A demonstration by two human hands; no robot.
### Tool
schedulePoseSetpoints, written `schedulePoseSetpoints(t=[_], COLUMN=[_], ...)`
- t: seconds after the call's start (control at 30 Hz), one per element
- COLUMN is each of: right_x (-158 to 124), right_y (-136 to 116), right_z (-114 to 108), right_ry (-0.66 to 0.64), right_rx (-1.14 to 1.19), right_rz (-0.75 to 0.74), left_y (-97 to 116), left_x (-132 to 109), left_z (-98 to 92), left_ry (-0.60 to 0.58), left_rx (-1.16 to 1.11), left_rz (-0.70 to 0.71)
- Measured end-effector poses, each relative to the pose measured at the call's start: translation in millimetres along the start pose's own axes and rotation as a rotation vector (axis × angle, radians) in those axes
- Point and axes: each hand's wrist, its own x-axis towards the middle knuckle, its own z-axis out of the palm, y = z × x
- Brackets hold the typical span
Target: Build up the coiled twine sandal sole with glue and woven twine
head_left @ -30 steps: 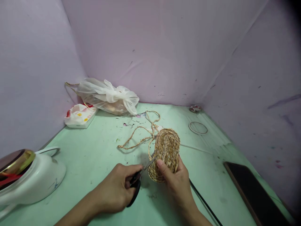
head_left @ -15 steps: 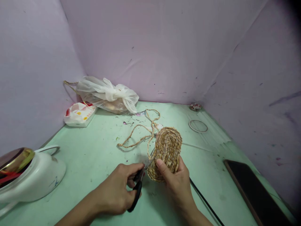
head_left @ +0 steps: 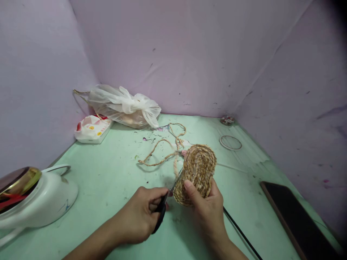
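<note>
My right hand (head_left: 207, 209) grips a small oval woven straw piece (head_left: 197, 169), held upright above the green table (head_left: 103, 180), thumb on its front. My left hand (head_left: 138, 218) is closed round the black handles of scissors (head_left: 166, 202), whose blades point up against the left edge of the woven piece. A braided straw cord (head_left: 159, 153) trails from the piece across the table toward the back.
A knotted plastic bag (head_left: 124, 106) and a white packet (head_left: 92, 130) lie at the back left. A white appliance with a gold rim (head_left: 32, 198) stands at the left. A thin ring (head_left: 230, 142), a black cable (head_left: 241, 234) and a dark phone (head_left: 295, 220) lie to the right.
The woven piece and both hands have shifted slightly right. The scissor blades have closed in on its left edge.
</note>
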Motion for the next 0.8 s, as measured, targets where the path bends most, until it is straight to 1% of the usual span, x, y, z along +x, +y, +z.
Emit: schedulePoseSetpoints(t=[0.1, 0.2, 0.27, 0.37, 0.43, 0.47, 0.57, 0.67, 0.8], right_x=[3, 5, 5, 5, 5, 4, 1, -2, -4], right_y=[5, 5, 2, -2, -4, -4, -5, -6, -5], right_z=[-2, -1, -1, 1, 1, 1, 1, 2, 3], right_ry=[0.008, -0.009, -0.035, -0.092, -0.11, -0.108, -0.071, -0.019, 0.005], right_rx=[0.025, 0.052, 0.058, 0.055, 0.061, 0.057, -0.007, -0.053, -0.053], right_rz=[0.003, -0.017, -0.01, 0.025, 0.037, 0.037, 0.005, -0.042, -0.061], left_y=[-3, -5, -5, -3, -3, -3, -5, -7, -8], left_x=[2, 2, 1, -2, -4, -4, -3, -1, 0], left_z=[2.3, 1.5, -1.1, -6.0, -7.9, -8.0, -5.9, -2.8, -1.3], left_ry=[0.005, 0.0, 0.026, 0.138, 0.202, 0.214, 0.192, 0.133, 0.082], left_rx=[-0.058, -0.011, 0.124, 0.4, 0.51, 0.532, 0.507, 0.37, 0.212], left_rz=[-0.035, -0.019, 0.026, 0.139, 0.182, 0.18, 0.142, 0.105, 0.084])
